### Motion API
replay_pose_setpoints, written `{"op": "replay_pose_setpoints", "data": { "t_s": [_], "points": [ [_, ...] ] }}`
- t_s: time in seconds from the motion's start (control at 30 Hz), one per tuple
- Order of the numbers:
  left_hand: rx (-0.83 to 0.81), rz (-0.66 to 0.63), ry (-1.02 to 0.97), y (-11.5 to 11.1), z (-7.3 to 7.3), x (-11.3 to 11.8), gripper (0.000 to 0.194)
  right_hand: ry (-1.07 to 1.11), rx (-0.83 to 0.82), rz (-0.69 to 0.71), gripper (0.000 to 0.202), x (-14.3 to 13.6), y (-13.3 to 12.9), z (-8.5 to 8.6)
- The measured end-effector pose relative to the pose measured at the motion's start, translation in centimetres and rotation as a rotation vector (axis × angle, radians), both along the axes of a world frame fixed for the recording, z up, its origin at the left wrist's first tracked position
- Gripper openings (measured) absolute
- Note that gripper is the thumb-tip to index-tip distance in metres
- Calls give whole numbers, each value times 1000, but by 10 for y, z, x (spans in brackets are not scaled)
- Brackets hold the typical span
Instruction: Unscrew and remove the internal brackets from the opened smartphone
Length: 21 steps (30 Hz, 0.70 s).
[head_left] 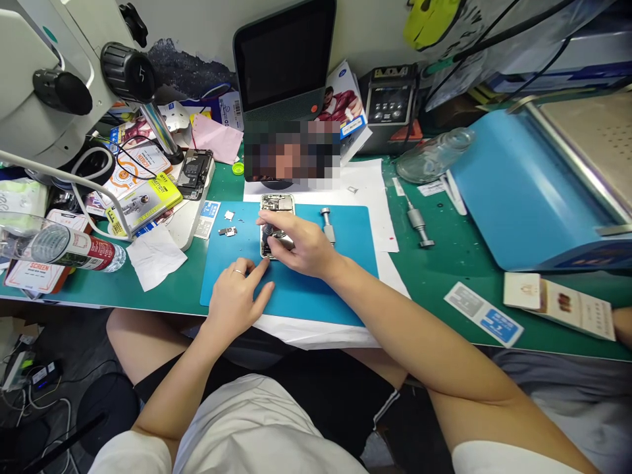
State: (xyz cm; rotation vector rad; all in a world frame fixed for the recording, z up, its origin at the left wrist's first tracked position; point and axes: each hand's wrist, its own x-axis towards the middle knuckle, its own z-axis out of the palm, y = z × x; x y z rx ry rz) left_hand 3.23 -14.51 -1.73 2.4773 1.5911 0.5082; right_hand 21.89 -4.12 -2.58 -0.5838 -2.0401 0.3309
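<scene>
An opened phone (278,203) lies on a blue mat (316,296), its inner parts showing. My right hand (301,243) reaches over it, fingers closed around a small dark screwdriver (267,232) that stands roughly upright over the phone's left side. The tip of the tool is hidden. My left hand (236,293), with a ring on one finger, rests on the mat, thumb apart from the other fingers. Its index fingertip is at the phone's lower edge. Left of the phone lie a small metal piece (228,231), a whitish piece (229,215) and tiny bits.
Another screwdriver (327,226) lies on the mat, and a grey one (417,224) on the green table. A blue machine (513,191) stands right, beside a glass jar (434,157). At left are a bottle (69,247), boxes and a microscope stand (158,128). Another person's hand shows far right.
</scene>
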Motion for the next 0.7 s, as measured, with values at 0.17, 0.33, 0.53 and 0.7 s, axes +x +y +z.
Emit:
{"op": "replay_pose_setpoints", "data": {
  "t_s": [0.17,0.33,0.53,0.7],
  "points": [
    [5,2,-2,0,-1,0,43,18,0,10,61,0,0,-1],
    [-1,1,-11,0,-1,-1,42,43,-114,-13,57,1,0,-6],
    [11,-3,-5,0,-1,-1,43,93,-94,-19,56,1,0,-8],
    [0,-6,-6,0,-1,-1,44,87,-107,-17,56,1,0,-8]
  ]
}}
